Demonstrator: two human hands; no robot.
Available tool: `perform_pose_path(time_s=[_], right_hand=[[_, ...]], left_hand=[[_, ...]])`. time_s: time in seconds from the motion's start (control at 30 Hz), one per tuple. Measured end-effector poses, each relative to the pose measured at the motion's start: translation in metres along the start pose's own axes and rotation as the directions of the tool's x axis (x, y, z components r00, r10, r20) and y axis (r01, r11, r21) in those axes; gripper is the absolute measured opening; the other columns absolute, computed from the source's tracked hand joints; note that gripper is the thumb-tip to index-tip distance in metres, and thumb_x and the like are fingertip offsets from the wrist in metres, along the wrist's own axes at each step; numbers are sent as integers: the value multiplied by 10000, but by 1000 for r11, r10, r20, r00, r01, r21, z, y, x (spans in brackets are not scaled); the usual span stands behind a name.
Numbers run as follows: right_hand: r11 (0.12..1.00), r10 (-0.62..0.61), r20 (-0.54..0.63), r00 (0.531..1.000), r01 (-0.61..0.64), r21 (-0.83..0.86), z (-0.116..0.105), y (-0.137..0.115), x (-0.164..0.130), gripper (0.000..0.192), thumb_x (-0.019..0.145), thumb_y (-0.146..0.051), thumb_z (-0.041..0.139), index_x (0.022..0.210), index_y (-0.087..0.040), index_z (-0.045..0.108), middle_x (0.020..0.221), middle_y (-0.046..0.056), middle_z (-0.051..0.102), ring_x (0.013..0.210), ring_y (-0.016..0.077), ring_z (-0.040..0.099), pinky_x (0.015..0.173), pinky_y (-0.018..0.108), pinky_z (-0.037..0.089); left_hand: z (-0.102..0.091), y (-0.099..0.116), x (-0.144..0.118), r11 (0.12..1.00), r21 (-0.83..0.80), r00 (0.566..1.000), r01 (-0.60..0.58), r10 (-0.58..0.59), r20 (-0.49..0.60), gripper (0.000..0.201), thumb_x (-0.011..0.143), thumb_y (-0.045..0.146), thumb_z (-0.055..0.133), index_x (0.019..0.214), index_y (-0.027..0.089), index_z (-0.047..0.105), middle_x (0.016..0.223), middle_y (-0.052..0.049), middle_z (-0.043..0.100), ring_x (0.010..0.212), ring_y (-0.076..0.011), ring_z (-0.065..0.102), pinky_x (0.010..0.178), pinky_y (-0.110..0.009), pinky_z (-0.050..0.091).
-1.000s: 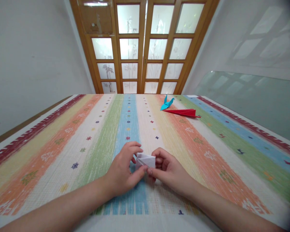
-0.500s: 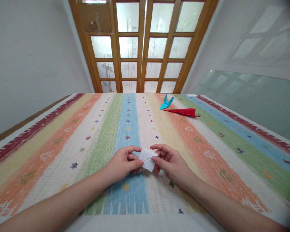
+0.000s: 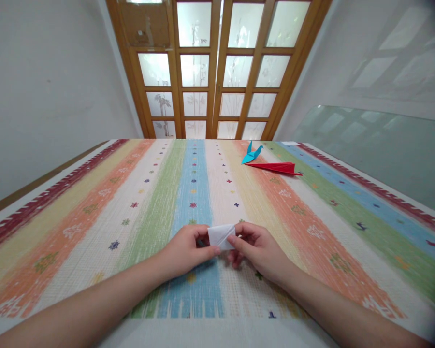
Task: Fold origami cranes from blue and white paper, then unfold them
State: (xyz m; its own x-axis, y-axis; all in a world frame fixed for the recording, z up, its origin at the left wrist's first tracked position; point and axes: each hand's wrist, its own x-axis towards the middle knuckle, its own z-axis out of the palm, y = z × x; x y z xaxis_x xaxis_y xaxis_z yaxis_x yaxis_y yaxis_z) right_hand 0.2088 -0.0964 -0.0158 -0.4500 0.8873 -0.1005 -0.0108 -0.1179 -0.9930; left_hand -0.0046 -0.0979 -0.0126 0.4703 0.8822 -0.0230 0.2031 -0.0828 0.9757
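1. White paper (image 3: 217,236), folded small, is in the lower centre of the frame, between the person's two hands. A slanting line, seemingly a crease or folded edge, crosses its face.
2. The left hand (image 3: 188,247) has a narrow grip on the paper's left side: thumb along the lower edge, fingers partly hidden at the upper left.
3. The right hand (image 3: 263,246) pinches the right side, its thumb flat on the front and its forefinger by the top corner; the lower fingers curl loosely beneath.
4. Further off, right of centre in the upper half, a blue paper bird (image 3: 251,155) and a long red folded paper (image 3: 277,167) lie close together on the striped surface (image 3: 163,193).
5. The step in hand looks like shaping or pressing a fold. The next move seems to call for lined-up edges and firm thumb pressure along the slanting line, with the left side held steady.
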Motion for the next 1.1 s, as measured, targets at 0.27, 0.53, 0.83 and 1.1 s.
perform_pose_path(time_s=[0.27, 0.53, 0.83, 1.1], right_hand=[[890, -281, 8, 960, 264, -373, -6, -9, -5, 193, 904, -375, 671, 858, -188, 682, 719, 39, 684, 649, 156, 627, 607, 288, 483], [627, -482, 198, 854, 493, -603, -6, -15, -9, 105, 936, -259, 624, 871, -208, 688, 783, 40, 692, 703, 147, 621, 639, 275, 463], [610, -498, 226, 837, 524, -595, -5, -15, -11, 65, 922, -219, 638, 891, -198, 691, 795, 38, 695, 710, 140, 629, 638, 261, 474], [932, -194, 85, 977, 210, -295, -3, -7, -5, 182, 924, -371, 660, 931, -191, 688, 758, 34, 688, 618, 140, 624, 562, 265, 491]], left_hand=[[-2, 12, -6, 938, 271, 971, -215, 235, -44, 119, 867, 278, 674, 918, 182, 723, 910, -41, 623, 797, -158, 576, 653, -247, 439], [-1, 14, -12, 894, 319, 935, -315, 350, -57, 145, 881, 213, 665, 1002, 224, 745, 918, -33, 595, 717, -123, 525, 626, -239, 409], [1, 16, -14, 893, 285, 929, -349, 369, -19, 109, 878, 171, 656, 965, 199, 717, 934, -40, 612, 767, -135, 553, 655, -249, 428], [2, 1, -4, 991, -130, 999, -35, 32, -25, 265, 898, 379, 658, 1014, 141, 666, 769, -19, 643, 532, -98, 570, 513, -226, 440]])
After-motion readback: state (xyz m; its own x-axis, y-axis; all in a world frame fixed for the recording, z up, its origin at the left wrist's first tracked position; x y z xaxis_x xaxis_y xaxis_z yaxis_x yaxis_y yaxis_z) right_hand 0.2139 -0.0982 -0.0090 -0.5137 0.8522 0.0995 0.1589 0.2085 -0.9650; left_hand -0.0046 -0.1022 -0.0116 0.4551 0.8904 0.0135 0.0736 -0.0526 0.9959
